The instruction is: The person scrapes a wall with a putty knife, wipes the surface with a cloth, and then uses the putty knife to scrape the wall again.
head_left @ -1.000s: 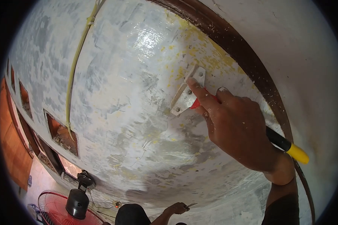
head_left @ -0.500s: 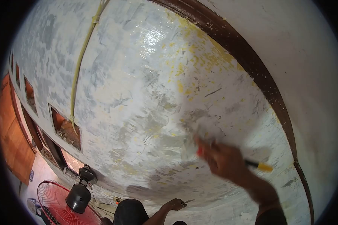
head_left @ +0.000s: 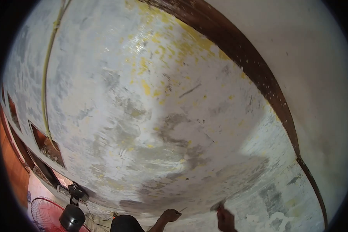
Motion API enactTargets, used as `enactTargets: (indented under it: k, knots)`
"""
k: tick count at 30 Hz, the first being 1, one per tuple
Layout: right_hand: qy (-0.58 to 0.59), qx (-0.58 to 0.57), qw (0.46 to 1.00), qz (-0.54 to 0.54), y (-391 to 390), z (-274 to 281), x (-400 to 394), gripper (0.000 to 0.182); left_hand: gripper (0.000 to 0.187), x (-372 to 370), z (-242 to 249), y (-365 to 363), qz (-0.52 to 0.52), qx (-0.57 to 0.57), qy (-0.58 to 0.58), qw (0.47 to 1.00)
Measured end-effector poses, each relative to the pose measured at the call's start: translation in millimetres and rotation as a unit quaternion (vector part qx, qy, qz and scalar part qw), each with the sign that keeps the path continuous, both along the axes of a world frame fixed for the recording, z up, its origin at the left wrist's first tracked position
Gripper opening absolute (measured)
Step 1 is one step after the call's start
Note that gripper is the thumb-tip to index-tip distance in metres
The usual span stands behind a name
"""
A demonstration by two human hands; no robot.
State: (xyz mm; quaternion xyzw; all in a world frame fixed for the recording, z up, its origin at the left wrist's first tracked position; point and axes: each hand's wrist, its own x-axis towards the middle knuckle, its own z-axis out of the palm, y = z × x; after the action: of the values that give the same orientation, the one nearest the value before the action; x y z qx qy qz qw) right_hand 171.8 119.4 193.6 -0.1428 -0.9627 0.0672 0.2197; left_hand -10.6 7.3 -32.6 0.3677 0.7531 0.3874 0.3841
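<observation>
Low in the view, my left hand (head_left: 169, 215) is closed around a thin flat blade (head_left: 183, 209) whose handle is hidden in the fingers. To its right, my right hand (head_left: 226, 221) grips a scraper (head_left: 219, 206), with a bit of red showing by the fingers. The scraper's blade points up and to the left, close to the lower part of the wall. That wall (head_left: 150, 154) is patchy white and grey, with yellow flecks of old paint towards the top. Both hands are close together, their tools apart.
A red fan (head_left: 46, 212) with a black motor housing stands at the lower left. Dark clothing (head_left: 125, 224) shows beside my left arm. A yellowish conduit (head_left: 46, 85) runs down to a square wall opening (head_left: 48, 145). Brown trim (head_left: 255, 65) borders the pale ceiling.
My right hand has swept down from the middle of the wall to the bottom with the scraper. The view has shifted, so the wall and fan sit further left. My left hand still holds its blade.
</observation>
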Motion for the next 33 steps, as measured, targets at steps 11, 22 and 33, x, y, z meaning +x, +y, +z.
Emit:
enactTargets:
  k: [11,22,33]
  knots:
    - [0.150,0.385,0.889,0.195,-67.0,234.6,-128.2,0.063,0.046,-9.0,4.5,-3.0,0.043,0.004,-0.008,0.999]
    - [0.022,0.348,0.924,0.154,-124.1,258.6,-131.3,0.068,0.044,-2.7,8.8,-8.7,0.053,0.011,-0.022,0.998]
    - [0.054,0.373,0.905,0.196,-182.3,285.8,-162.8,0.057,0.045,-3.7,11.3,-14.4,0.045,0.028,-0.004,0.999]
